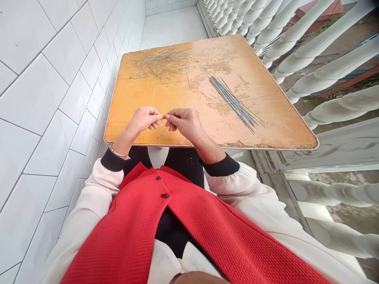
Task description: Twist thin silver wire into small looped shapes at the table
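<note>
My left hand (145,119) and my right hand (183,121) meet fingertip to fingertip over the near edge of a worn wooden table (275,126). Both are closed in a pinch on a thin piece of wire (154,100) that curves up and away from my left fingers. A bundle of straight grey wires (233,103) lies to the right of my hands. A tangled heap of bent wire (161,63) rests at the far left of the tabletop. One small wire loop (194,83) lies between the heap and the bundle.
A white tiled wall (53,98) runs close along the table's left side. A white balustrade (310,51) borders the right side. The tabletop's surface is scuffed and flaking near its front right edge.
</note>
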A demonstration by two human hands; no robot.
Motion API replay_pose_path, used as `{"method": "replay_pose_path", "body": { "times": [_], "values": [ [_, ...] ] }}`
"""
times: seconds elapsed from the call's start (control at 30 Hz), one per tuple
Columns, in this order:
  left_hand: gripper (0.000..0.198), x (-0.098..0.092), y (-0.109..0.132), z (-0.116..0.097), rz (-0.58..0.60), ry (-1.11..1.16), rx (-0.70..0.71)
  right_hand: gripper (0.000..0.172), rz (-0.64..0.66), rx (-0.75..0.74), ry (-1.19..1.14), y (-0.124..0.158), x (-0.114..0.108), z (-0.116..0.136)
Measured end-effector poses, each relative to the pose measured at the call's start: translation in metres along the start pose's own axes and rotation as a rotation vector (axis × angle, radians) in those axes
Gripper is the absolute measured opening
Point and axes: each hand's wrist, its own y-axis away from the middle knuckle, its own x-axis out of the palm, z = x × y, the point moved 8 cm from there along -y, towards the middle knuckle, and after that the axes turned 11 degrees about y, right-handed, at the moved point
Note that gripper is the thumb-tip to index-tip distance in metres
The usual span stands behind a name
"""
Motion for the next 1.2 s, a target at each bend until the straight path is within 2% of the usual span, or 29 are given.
{"method": "replay_pose_path", "body": {
  "times": [0.33, 0.5, 0.77, 0.83, 0.93, 1.07, 1.2],
  "values": [
    [0.021, -0.002, -0.004, 0.012, 0.076, 0.042, 0.019, 0.023, 0.063, 0.085, -0.233, 0.006, 0.015, -0.019],
    [0.021, -0.003, -0.007, 0.017, 0.076, 0.03, 0.004, 0.027, 0.083, 0.067, -0.16, 0.01, 0.014, -0.018],
    [0.023, 0.001, -0.003, 0.014, 0.078, -0.019, -0.013, 0.017, 0.003, 0.013, 0.026, 0.009, 0.006, -0.01],
    [0.021, 0.001, -0.003, 0.013, 0.089, 0.009, 0.017, 0.019, -0.003, 0.03, -0.018, 0.008, 0.006, -0.012],
    [0.016, -0.006, -0.004, 0.016, 0.038, 0.112, 0.072, 0.02, -0.072, 0.061, -0.134, 0.006, 0.001, -0.014],
    [0.006, -0.018, -0.001, 0.034, -0.027, 0.26, 0.172, 0.015, -0.166, 0.096, -0.288, 0.005, -0.005, -0.017],
    [0.02, -0.008, 0.008, 0.051, 0.037, 0.361, 0.299, 0.017, -0.205, 0.113, -0.372, 0.005, -0.005, -0.019]
  ]
}}
